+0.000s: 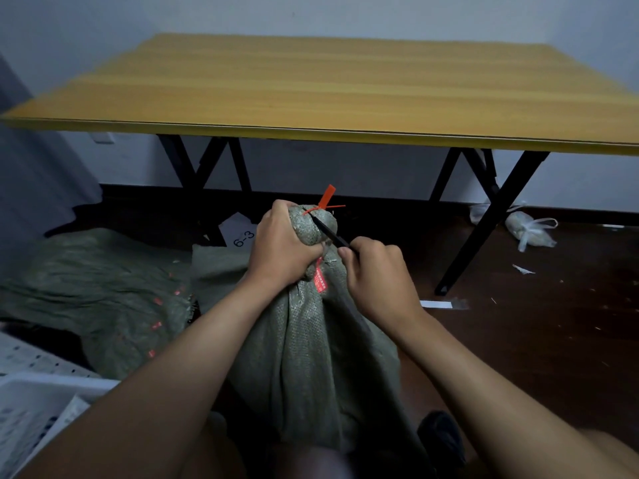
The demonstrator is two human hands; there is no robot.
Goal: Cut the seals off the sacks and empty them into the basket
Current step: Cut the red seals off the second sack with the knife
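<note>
Cutting the red seal (323, 202) at the neck of the sack (311, 340), standing on the floor before the table (311, 140).
Left hand (281, 248) is clenching the gathered neck; right hand (375, 271) is gripping a black blade (328, 233), best angled away from the fingers.

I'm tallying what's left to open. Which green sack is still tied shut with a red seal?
The upright sack held in the left hand, red seal round its neck; the sack to its left lies flat.
</note>
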